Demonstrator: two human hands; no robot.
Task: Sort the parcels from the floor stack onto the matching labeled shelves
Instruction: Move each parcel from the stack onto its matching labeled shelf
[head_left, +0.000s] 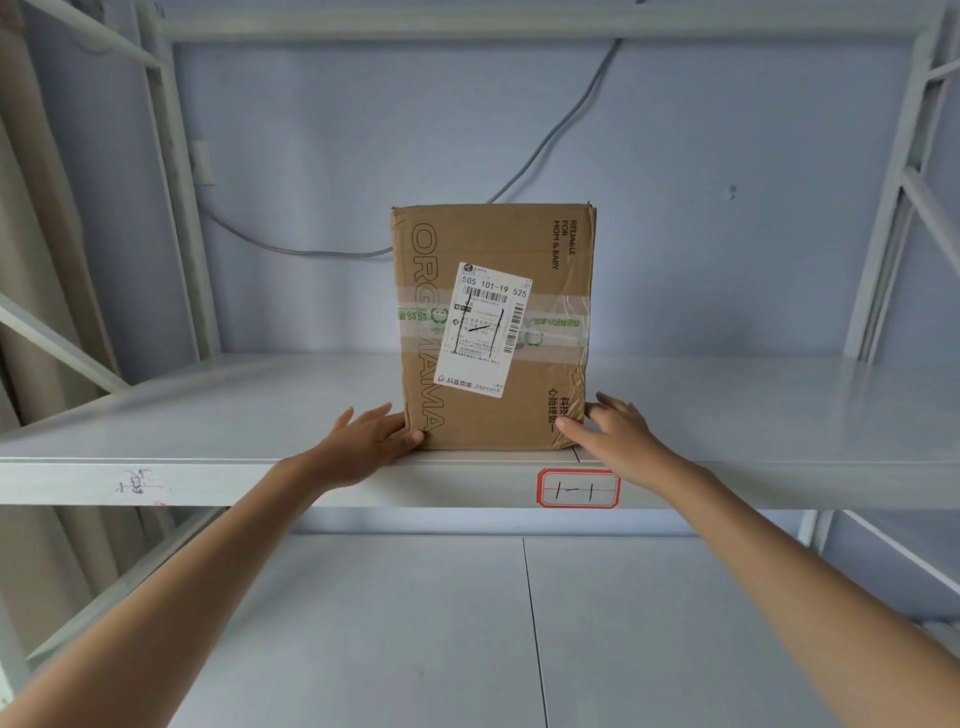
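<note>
Both hands flank the upright cardboard parcel (493, 332) on the shelf (208, 415): left hand (363, 439) and right hand (615, 431) touch its bottom corners, fingers straight, gripping nothing.

Brown taped parcel (496, 332) upright at shelf (208, 415) front edge, above "1-1" label (578, 488).

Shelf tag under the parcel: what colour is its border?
Red, around a white tag with handwritten black strokes; seen clearly in the head view.
</note>
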